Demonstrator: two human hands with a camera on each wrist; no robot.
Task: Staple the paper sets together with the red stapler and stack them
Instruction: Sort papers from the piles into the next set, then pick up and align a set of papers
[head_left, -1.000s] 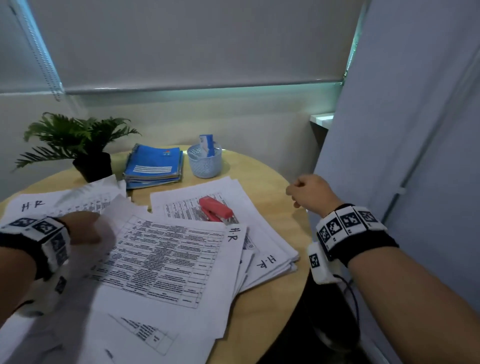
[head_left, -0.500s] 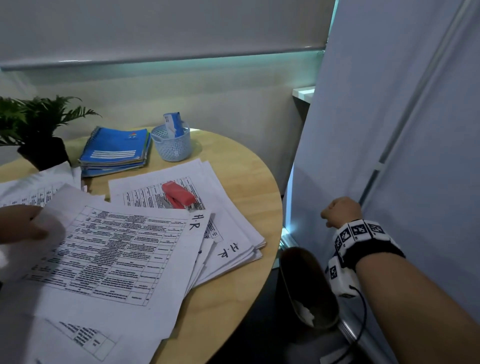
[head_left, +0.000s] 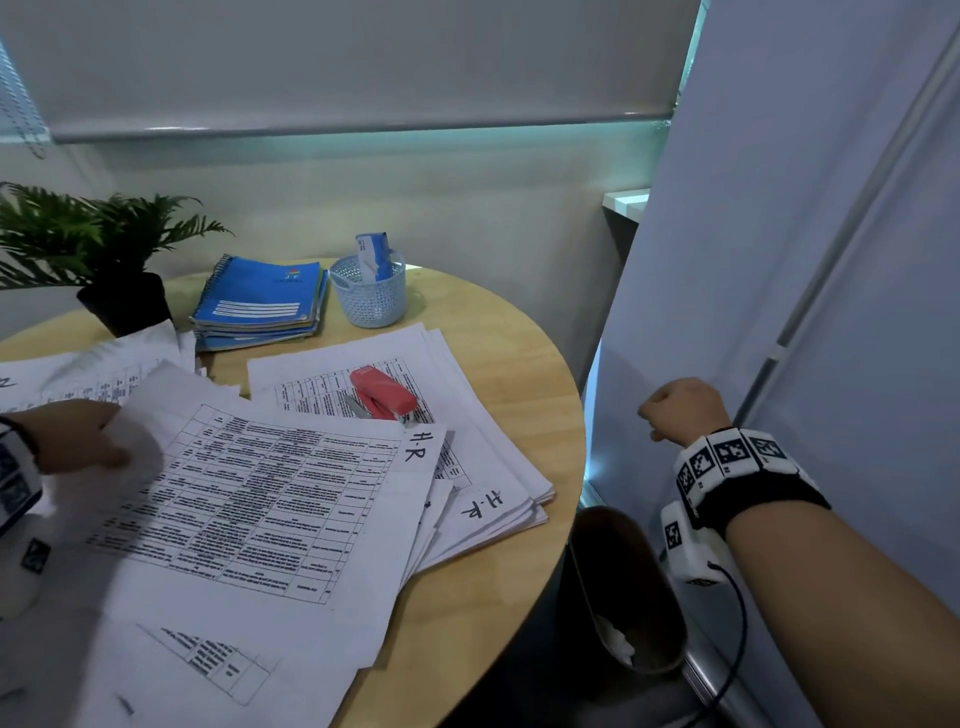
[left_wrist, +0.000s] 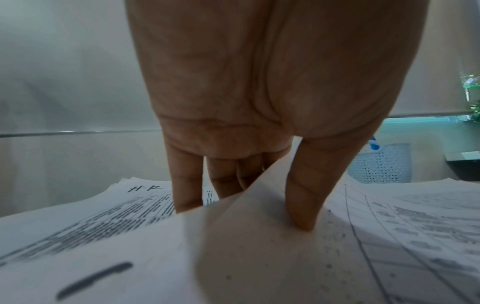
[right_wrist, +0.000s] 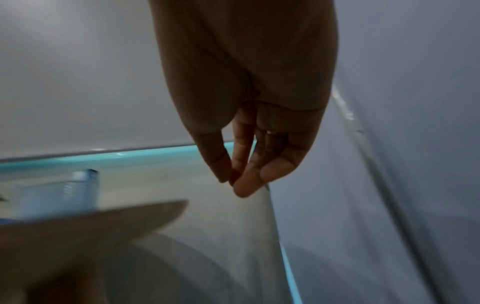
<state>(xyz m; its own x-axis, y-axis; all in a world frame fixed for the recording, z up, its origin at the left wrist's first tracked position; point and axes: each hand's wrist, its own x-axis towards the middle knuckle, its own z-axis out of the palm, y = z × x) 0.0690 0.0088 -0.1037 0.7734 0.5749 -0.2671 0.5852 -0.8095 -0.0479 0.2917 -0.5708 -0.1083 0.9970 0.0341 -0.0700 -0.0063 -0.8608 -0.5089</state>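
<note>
Zero stapling visible: red plastic stapler (head_left: 383, 393) idle on loose white printed paper sets (head_left: 291, 499) strewn across the worktop, left hand (left_wrist: 262, 115) grip pinching one sheet, right hand (right_wrist: 249, 123) off the worktop, fingertips pinched together (on what, if anything, can't tell).

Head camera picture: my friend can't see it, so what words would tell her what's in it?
A left hand holds printed paper sheets on a round wooden table, while the right hand hangs off the table's edge above a bin. A red stapler lies untouched on another paper pile, with blue notebooks, a small basket and a potted plant behind.

dim cool light, teal window glow (wrist views blurred)
</note>
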